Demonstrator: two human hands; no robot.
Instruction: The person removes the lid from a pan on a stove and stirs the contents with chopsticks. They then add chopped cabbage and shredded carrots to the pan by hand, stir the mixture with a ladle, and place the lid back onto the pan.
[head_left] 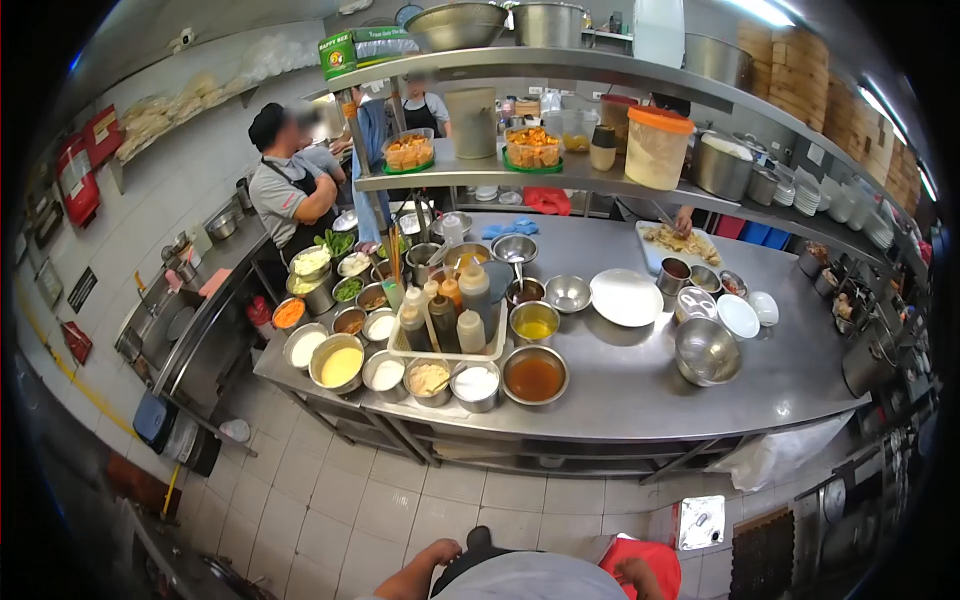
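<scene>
My left hand (442,551) hangs low beside my dark trousers, over the tiled floor and away from the counter. Its fingers look loosely curled, with nothing showing in them. At the bottom edge my right hand (634,572) is partly visible in front of a red bag or cloth (655,560); whether it touches that I cannot tell, and its fingers are unclear. Ahead of me on the steel counter (620,400) stand a bowl of brown liquid (535,376), a basket (400,348) of squeeze bottles (471,331), a large white plate (626,298) and an empty metal bowl (707,352).
Several tubs of ingredients (336,364) crowd the counter's left. An overhead shelf (480,176) carries containers. Across the counter, a co-worker's hand (683,221) is at a cutting board (650,258). A person (295,190) stands at the left. A metal tin (700,523) is at lower right.
</scene>
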